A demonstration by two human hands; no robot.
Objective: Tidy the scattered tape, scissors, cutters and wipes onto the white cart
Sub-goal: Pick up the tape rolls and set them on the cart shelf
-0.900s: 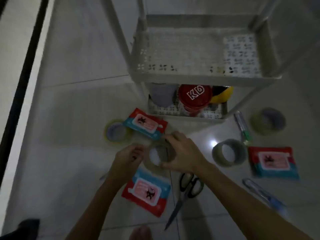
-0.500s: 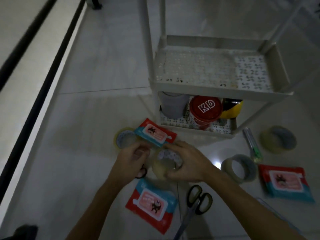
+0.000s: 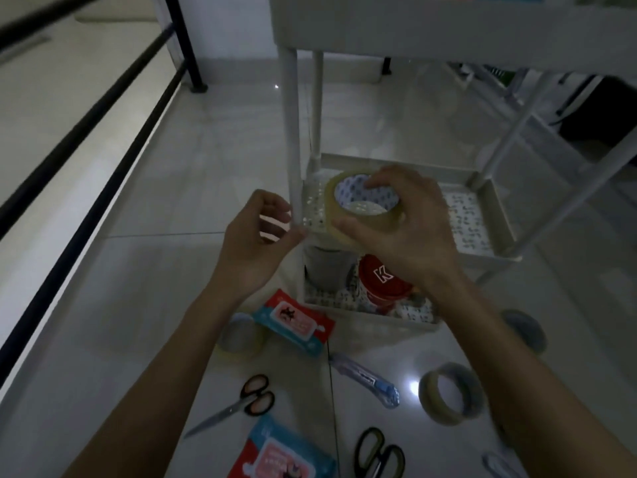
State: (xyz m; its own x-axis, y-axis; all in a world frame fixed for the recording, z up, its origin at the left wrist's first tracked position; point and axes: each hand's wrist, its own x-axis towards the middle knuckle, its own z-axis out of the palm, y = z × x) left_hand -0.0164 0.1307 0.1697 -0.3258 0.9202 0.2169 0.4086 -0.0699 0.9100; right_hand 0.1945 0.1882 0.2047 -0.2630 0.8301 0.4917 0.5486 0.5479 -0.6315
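Note:
My right hand (image 3: 406, 232) grips a clear tape roll (image 3: 362, 208), lifted over the left end of the white cart's middle shelf (image 3: 482, 208). My left hand (image 3: 256, 239) hovers beside the roll with curled fingers, holding nothing I can make out. On the floor lie two more tape rolls (image 3: 451, 395) (image 3: 241, 338), two wipe packs (image 3: 293, 320) (image 3: 281, 455), black scissors (image 3: 238, 405), green-handled scissors (image 3: 377, 453) and a blue cutter (image 3: 365, 377).
The cart's bottom shelf (image 3: 344, 301) holds a red-lidded jar (image 3: 382, 281) and a grey container (image 3: 325, 267). Another tape roll (image 3: 527, 331) sits on the floor to the right. A black-railed ledge (image 3: 86, 139) runs along the left. The cart's top shelf (image 3: 448, 25) hangs overhead.
Both hands have risen from the floor with the clear tape roll, bringing it up to the cart's middle shelf. The view has tilted up.

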